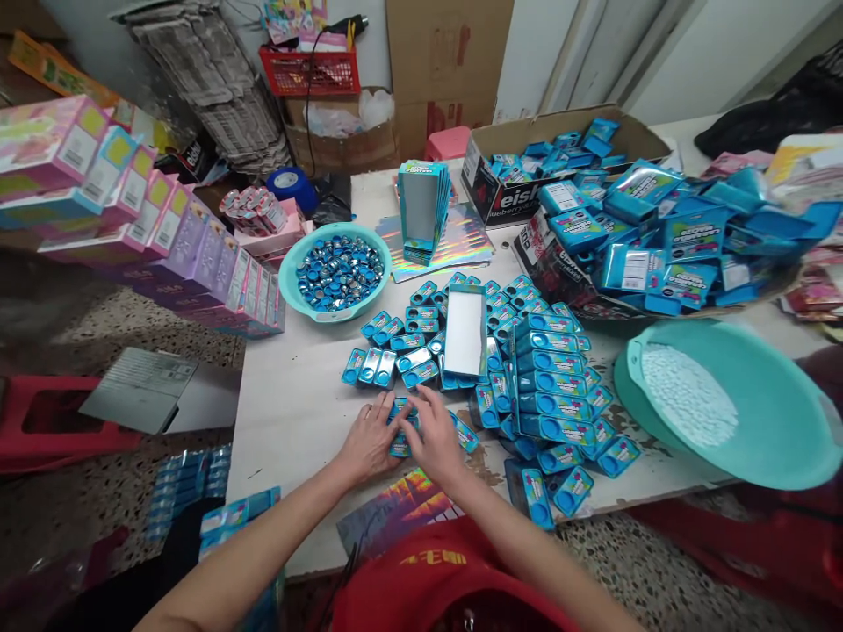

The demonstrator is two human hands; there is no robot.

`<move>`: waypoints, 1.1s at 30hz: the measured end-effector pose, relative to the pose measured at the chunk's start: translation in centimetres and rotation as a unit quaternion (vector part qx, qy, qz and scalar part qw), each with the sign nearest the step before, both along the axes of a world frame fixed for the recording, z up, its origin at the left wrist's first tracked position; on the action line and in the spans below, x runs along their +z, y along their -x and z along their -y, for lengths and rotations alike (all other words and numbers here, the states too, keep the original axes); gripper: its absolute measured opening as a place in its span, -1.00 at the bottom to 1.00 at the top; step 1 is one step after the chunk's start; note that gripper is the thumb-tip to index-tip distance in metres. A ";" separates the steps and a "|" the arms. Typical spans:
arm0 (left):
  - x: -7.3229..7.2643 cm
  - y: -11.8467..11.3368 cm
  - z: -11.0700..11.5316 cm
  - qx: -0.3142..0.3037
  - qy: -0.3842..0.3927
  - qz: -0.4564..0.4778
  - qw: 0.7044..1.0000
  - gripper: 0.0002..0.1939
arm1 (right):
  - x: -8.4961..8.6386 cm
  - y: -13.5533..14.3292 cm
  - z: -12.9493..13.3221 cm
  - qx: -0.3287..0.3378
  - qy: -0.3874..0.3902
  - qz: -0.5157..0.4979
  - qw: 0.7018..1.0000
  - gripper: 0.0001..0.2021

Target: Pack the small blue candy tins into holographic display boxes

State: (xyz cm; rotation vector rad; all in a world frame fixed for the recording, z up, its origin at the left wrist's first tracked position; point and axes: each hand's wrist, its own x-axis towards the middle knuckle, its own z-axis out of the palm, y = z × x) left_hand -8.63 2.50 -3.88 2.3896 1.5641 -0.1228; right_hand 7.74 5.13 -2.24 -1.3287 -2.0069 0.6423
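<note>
Small blue candy boxes (399,446), a few set side by side, lie between my hands near the front of the table. My left hand (369,439) grips them from the left with bent fingers. From the right, my right hand (431,434) closes on the same boxes, its fingertips meeting the left hand's and partly hiding them. Another loose candy box (464,432) lies just right of my right hand. Beyond my hands, an open display carton (464,333) with a white inside rests on many similar boxes. A filled display carton (551,382) tilts to its right.
A turquoise bowl (385,290) of blue and silver caps stands at the back left. Right is a large turquoise basin (777,421) with white pellets. Cardboard boxes (550,263) of blue packages fill the back right. Folded cartons (425,211) stand behind; pink packages (164,237) are stacked left.
</note>
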 end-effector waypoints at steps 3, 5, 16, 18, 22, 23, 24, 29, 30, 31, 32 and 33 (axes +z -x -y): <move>0.6 -0.4 -0.8 -0.024 0.025 -0.021 0.999 -0.05 | 1.7 -2.3 -2.5 -0.127 -0.070 0.071 0.987 -0.68; 0.9 -0.7 -1.0 -0.023 0.036 -0.019 0.999 -0.05 | 1.7 -3.4 -4.5 -0.200 -0.063 0.117 0.971 -0.59; 13.0 1.1 -6.3 0.183 0.061 0.275 0.942 -0.12 | -1.0 -5.4 -6.4 -0.151 -0.016 0.098 0.983 -0.94; 14.9 -0.3 -10.3 0.164 0.073 0.346 0.921 -0.06 | -0.8 -5.5 -6.2 -0.147 -0.021 0.092 0.985 -0.95; 14.4 -5.2 -18.6 0.094 0.128 0.379 0.912 -0.08 | -0.8 -5.5 -6.2 -0.141 -0.032 0.086 0.986 -0.94; 13.9 -6.4 -20.3 0.090 0.137 0.346 0.924 -0.09 | -0.8 -5.5 -6.2 -0.146 -0.033 0.085 0.985 -0.95; 13.3 -7.5 -21.7 0.084 0.142 0.299 0.940 -0.09 | -0.9 -5.5 -6.1 -0.152 -0.033 0.084 0.984 -0.95; 10.8 -10.3 -24.5 0.038 0.026 0.061 0.997 -0.05 | -1.1 -5.3 -5.9 -0.173 -0.023 0.078 0.981 -0.96; 10.4 -10.4 -24.5 0.031 -0.005 0.042 0.999 -0.05 | -1.2 -5.2 -5.9 -0.176 -0.021 0.077 0.981 -0.97; 10.0 -10.5 -24.4 0.023 -0.025 0.034 0.999 -0.05 | -1.2 -5.1 -5.9 -0.178 -0.019 0.076 0.981 -0.98; 9.6 -10.6 -24.3 0.013 -0.035 0.034 0.999 -0.05 | -1.2 -5.1 -6.0 -0.179 -0.018 0.076 0.981 -0.98; 9.2 -10.5 -24.3 -0.001 -0.037 0.038 0.999 -0.04 | -1.3 -5.1 -6.1 -0.179 -0.018 0.075 0.981 -0.97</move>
